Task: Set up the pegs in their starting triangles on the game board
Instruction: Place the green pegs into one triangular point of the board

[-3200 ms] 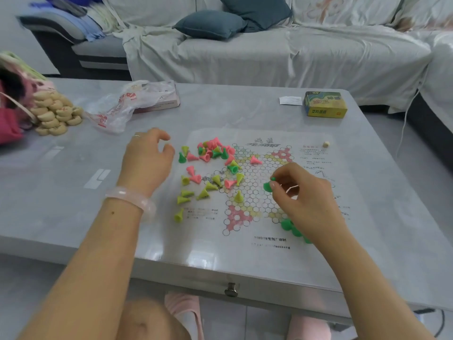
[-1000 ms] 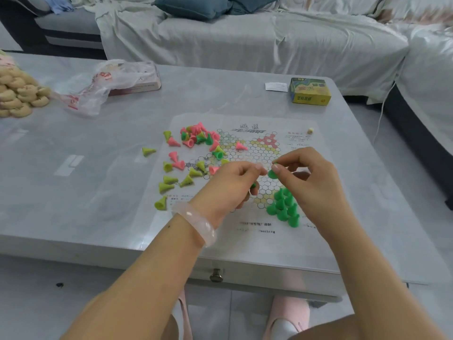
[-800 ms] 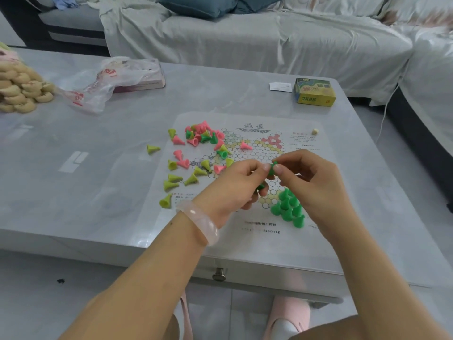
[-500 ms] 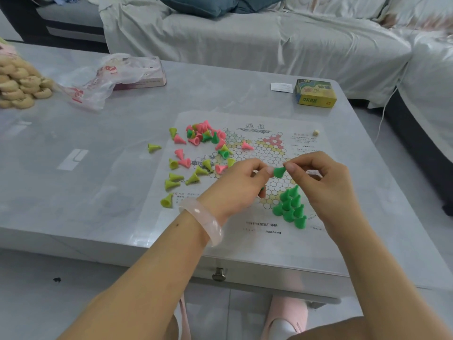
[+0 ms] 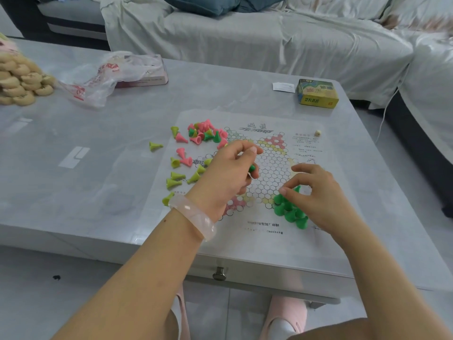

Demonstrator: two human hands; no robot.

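A paper board (image 5: 269, 168) is spread on a grey table (image 5: 122, 133), and both hands are held over it. The left hand (image 5: 228, 175) is curled loosely, its thumb and forefinger nearly meeting above the board's middle; a green peg (image 5: 252, 168) is tucked in the lower fingers against the palm. A pale pink bangle (image 5: 193, 218) is worn on that wrist. The right hand (image 5: 316, 195) is lowered beside it, to its right and nearer the table edge, thumb and forefinger pinched on a green peg at the top of the green cluster (image 5: 290, 211). That cluster is stood upright in the board's near-right triangle, directly under and just left of the right fingertips, pegs touching one another. The remaining fingers of the right hand are fanned out above.

Beyond the left hand, a mixed heap of pink and green pegs (image 5: 206, 134) is piled at the board's far-left corner. To the left of the left wrist, yellow-green pegs (image 5: 176, 179) are scattered on their sides, one (image 5: 155, 146) lying off the board. Well beyond the right hand, a yellow box (image 5: 317, 93) and a small die (image 5: 318, 133) are seen.
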